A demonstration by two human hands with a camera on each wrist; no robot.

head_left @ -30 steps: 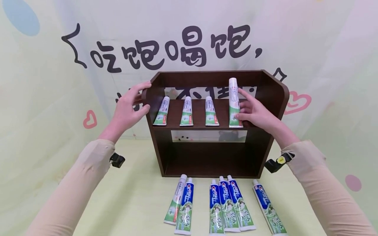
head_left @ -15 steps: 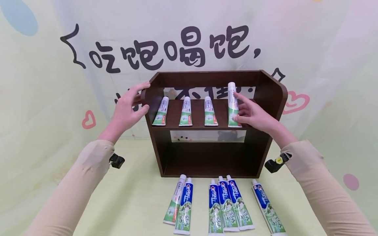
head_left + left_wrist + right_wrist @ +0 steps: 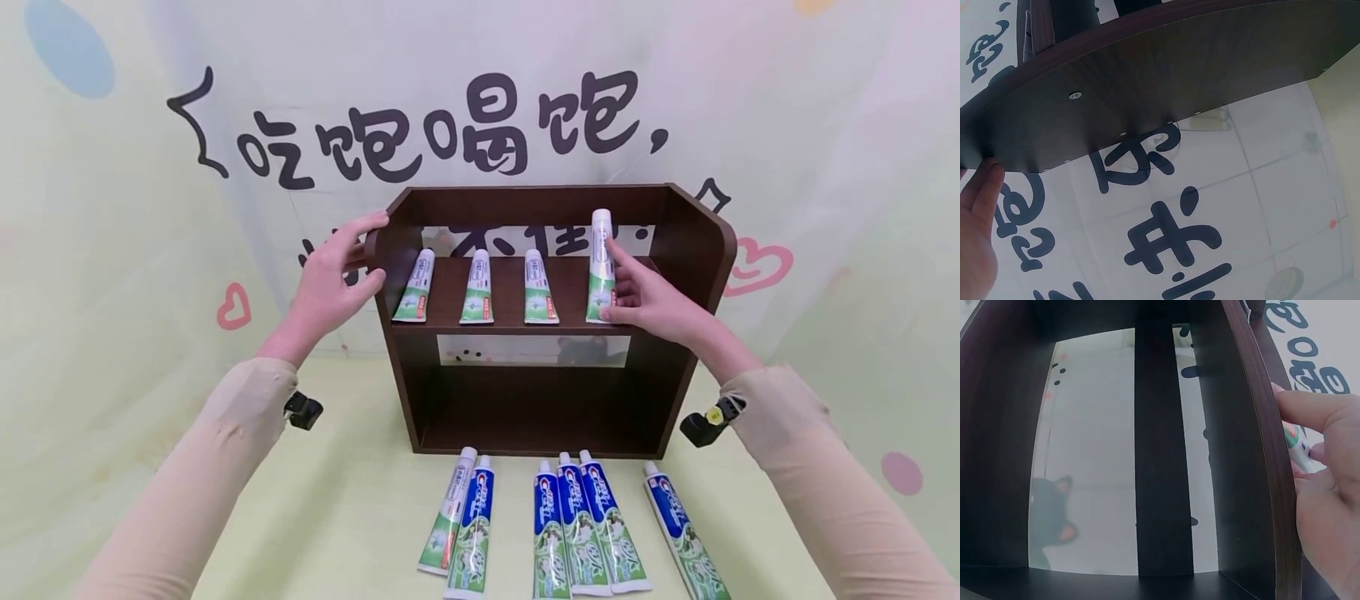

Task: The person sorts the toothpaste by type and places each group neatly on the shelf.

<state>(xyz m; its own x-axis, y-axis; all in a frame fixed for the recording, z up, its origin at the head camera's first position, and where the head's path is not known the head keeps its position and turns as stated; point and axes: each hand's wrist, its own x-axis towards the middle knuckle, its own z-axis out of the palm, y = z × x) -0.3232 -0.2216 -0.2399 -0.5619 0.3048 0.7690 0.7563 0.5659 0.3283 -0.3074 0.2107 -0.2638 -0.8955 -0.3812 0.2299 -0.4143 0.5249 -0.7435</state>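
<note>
On the upper level of a dark brown shelf (image 3: 532, 396), a white-and-green toothpaste tube (image 3: 600, 267) stands at the right end, cap up. My right hand (image 3: 652, 300) holds this tube from its right side, thumb low on the front, index finger near the upper part. The right wrist view shows part of the tube (image 3: 1299, 450) behind the board edge, among the fingers. Several matching tubes, one of them a toothpaste tube (image 3: 477, 287) near the middle, lean in a row to its left. My left hand (image 3: 326, 279) touches the shelf's left side panel (image 3: 1147, 81) with its fingertips.
Below the shelf, on the pale yellow table (image 3: 337, 500), lie several blue-and-green toothpaste tubes (image 3: 551, 533) and one white-and-green tube (image 3: 450, 512). A printed cloth backdrop (image 3: 825, 150) hangs behind.
The right hand's index finger has shifted from the tube's front to its right edge. The tube's cap has dipped slightly back. The left hand stays at the side panel.
</note>
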